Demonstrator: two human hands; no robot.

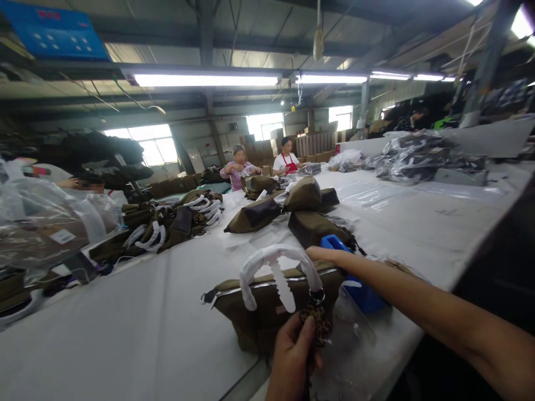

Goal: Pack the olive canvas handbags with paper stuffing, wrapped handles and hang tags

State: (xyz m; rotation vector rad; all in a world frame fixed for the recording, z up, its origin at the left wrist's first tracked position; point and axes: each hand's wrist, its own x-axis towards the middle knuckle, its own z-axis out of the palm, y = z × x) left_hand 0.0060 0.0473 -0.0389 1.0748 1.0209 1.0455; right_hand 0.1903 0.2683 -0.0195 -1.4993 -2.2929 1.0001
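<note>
An olive-brown handbag (259, 317) stands upright on the white table in front of me, its silver zipper closed along the top. White wrapping covers its raised handle (271, 256), and a loose white strip hangs below it. My left hand (292, 345) pinches a leopard-print charm (316, 323) hanging at the bag's front, near a metal ring. Reaching across from the right, my right hand (320, 254) is at the back of the bag's top edge. Its fingers are hidden behind the bag and handle. A blue tape dispenser (368, 295) sits beside the bag, partly behind my right forearm.
More olive bags (254, 214) lie farther up the table (167, 312). Several bags with wrapped handles (179, 223) are heaped at left, near a clear plastic bag (50, 211). Plastic-wrapped goods (413, 159) are piled at far right. Two people work at the far end.
</note>
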